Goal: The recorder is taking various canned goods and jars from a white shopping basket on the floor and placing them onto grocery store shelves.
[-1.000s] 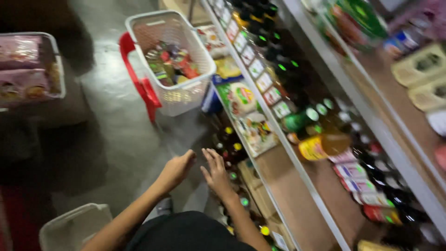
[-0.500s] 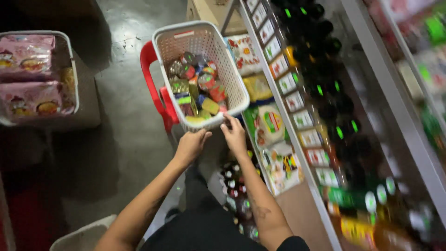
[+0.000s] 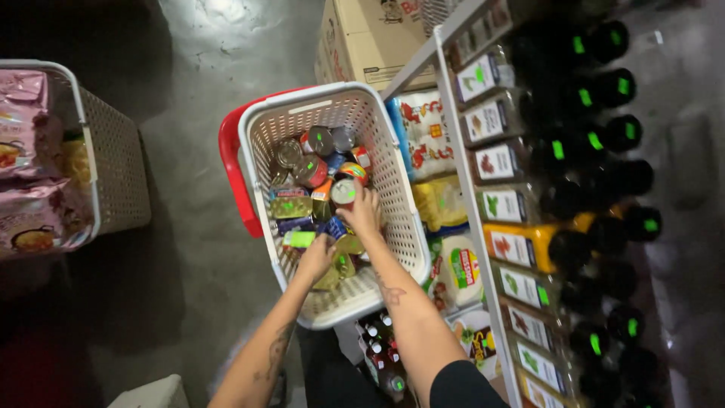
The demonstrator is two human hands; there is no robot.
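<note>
At twelve o'clock of our hands, tins with green stickers fill the white basket (image 3: 393,196); our right hand (image 3: 364,214) grips a red-topped tin (image 3: 343,193), and our left hand (image 3: 316,258) closes on a flat tin (image 3: 332,273).

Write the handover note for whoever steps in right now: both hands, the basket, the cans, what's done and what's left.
Left hand: down in the white basket, among the tins near its front; whether it grips one cannot be told.
Right hand: fingers closed around an upright can in the basket's middle.
Basket: on the floor beside the shelf, red handle folded down on its left side, about half full of cans and tins.
Done: nothing visibly out of the basket.
Left: the held can and all the other cans are in the basket.
</note>
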